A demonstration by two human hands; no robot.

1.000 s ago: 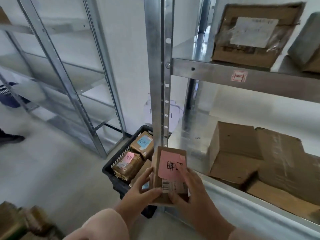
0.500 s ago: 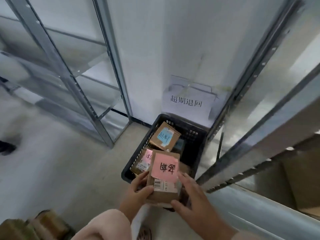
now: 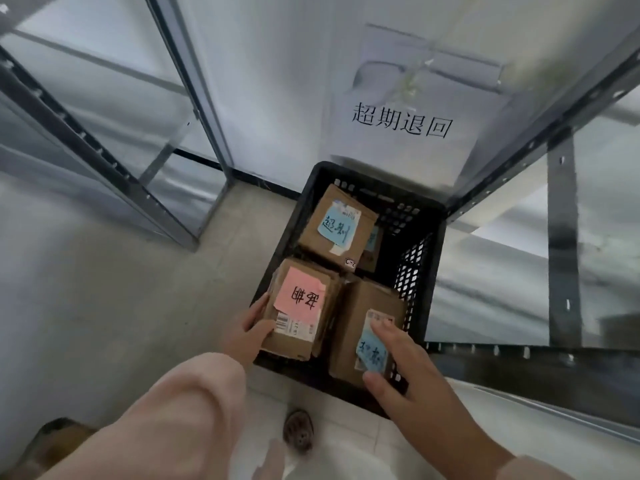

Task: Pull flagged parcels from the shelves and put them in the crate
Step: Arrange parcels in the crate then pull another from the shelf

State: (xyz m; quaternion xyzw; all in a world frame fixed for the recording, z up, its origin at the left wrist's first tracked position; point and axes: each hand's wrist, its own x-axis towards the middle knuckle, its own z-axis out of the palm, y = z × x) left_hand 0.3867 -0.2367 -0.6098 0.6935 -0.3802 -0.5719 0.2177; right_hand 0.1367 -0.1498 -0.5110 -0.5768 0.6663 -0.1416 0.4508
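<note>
A black plastic crate [image 3: 424, 258] stands on the floor against the wall. Inside it, at the near left, lies a cardboard parcel with a pink flag [image 3: 300, 308]; my left hand [image 3: 246, 332] grips its left edge. Beside it on the right is a parcel with a blue flag [image 3: 367, 327]; my right hand [image 3: 403, 367] rests over its near end, fingers spread and touching it. At the back of the crate sits another parcel with a blue flag [image 3: 337, 227], with a further box partly hidden behind it.
A paper sign with black characters [image 3: 403, 123] hangs on the wall above the crate. Metal shelf uprights stand at the left [image 3: 204, 98] and right [image 3: 540, 140]. A shelf edge [image 3: 519, 353] runs at the lower right. A floor drain [image 3: 298, 432] lies near my feet.
I turned from the shelf down to the crate. The pink-flagged parcel went from both hands in the air into the crate's near left; my right hand came off it onto the blue-flagged parcel.
</note>
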